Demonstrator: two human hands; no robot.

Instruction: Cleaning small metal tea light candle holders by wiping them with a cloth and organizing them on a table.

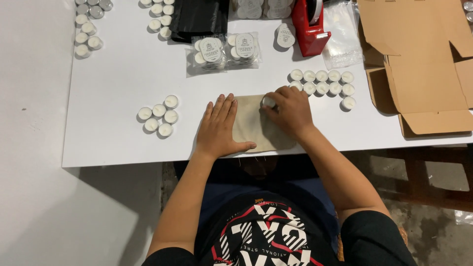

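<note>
The white counter fills most of the view, with the person seated at its near edge. At the far right lies an unfolded brown cardboard box, flat and open, partly over the counter's edge. Beside it, toward the middle, stands a red tape dispenser, with a clear plastic bag between it and the box. A black folded sheet lies at the top centre, and just below it sit two clear packets of candles side by side, each with a pale oval label.

In front of the person lies a beige cloth pouch, flat on the counter near its front edge. The left hand lies palm down with fingers spread, pressing the left side of the pouch; its grip is released and flat, grasping nothing. The right hand rests on the pouch's upper right corner, its grip closed around a single tealight candle held at the pouch's top edge.

Loose tealights lie in groups: a double row just right of the right hand, a small cluster left of the left hand, and more at the far upper left.
</note>
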